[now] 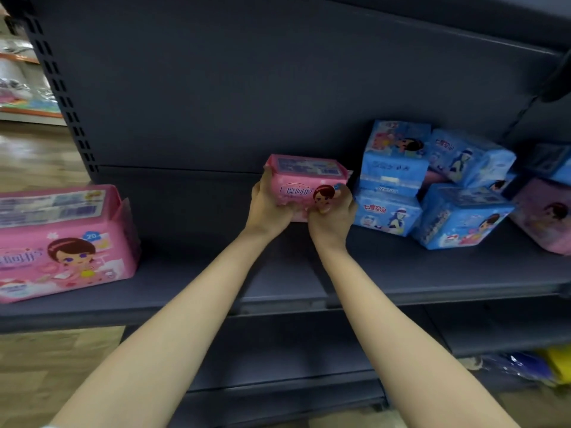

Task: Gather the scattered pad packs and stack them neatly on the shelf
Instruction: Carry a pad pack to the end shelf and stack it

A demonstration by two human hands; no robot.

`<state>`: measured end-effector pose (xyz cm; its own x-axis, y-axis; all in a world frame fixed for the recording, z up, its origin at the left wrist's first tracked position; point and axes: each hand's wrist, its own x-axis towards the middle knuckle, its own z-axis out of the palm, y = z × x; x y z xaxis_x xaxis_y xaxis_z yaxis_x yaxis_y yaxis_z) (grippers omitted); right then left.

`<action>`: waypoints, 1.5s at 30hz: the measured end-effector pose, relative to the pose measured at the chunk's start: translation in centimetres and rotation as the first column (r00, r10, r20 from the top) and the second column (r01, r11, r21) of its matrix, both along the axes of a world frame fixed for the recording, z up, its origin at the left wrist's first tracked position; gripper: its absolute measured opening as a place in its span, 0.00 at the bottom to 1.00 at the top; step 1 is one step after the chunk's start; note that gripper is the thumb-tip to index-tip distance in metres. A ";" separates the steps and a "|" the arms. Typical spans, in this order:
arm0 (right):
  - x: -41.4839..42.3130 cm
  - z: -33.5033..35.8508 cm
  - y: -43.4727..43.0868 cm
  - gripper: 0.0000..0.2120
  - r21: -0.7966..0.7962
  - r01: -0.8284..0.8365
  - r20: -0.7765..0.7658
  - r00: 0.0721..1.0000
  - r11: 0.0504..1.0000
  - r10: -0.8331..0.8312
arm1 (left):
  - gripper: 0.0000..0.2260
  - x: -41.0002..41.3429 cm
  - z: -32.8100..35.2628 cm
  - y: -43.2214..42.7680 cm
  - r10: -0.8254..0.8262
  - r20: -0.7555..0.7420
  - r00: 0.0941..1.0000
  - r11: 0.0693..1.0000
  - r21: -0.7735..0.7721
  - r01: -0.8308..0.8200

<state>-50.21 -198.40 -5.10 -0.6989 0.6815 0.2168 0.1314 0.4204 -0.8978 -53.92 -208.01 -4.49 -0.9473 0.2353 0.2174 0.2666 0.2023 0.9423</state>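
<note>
1. Left grip and right grip are both curled round the small pink plastic-wrapped pad pack, one at each end.
2. The pack is upright, print facing me, toward the back of the dark grey metal shelf. I can't tell if its base is down on the board, because my grips hide it.
3. Step in hand, as I read it: placing this pack.
4. The jumble of blue plastic pad packs is just beside it on the right, several tilted. A lilac pad pack sits at the far right. The large pink pad pack is well apart on the left.
5. Next move needs the pack seated flat and square to the back panel, then both grips released. The wrap looks soft, so squeeze lightly. The blue jumble looks like it needs restacking after that.
</note>
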 end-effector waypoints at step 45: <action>10.8 2.2 -15.4 0.22 0.199 -0.659 0.077 0.748 0.725 0.659 | 0.23 16.4 2.9 -16.7 0.499 -0.298 0.814 0.745 -0.333 -0.578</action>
